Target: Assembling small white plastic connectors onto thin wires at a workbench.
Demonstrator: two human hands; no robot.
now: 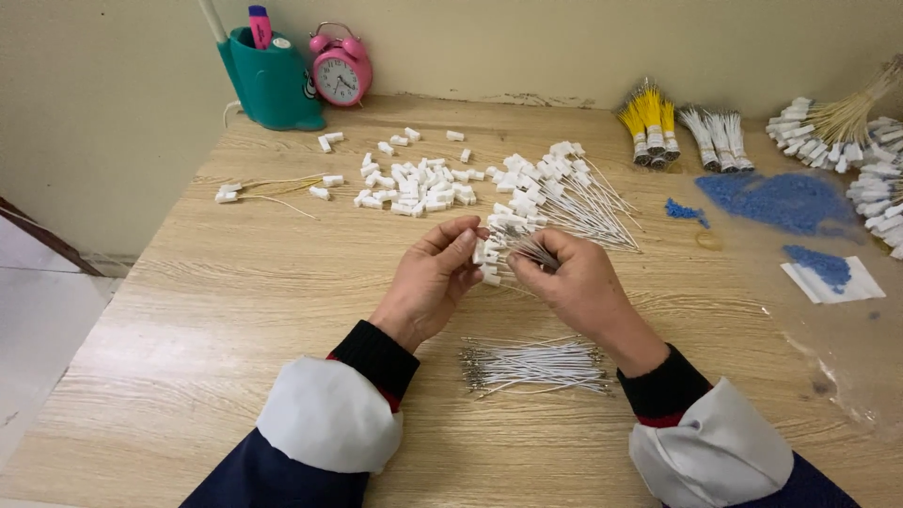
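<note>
My left hand (435,278) and right hand (571,279), mid-table, pinch one bundle (503,252) of wires with white plugs between closed fingers. By my estimate the work is partway: finished wires (574,193) fan behind, bare wires (536,365) wait near me. Loose plugs (414,183) lie back-left, blue beads (781,199) right; nothing blocks.

One pink alarm clock (340,68), one teal pen holder (271,83), two hands.
</note>
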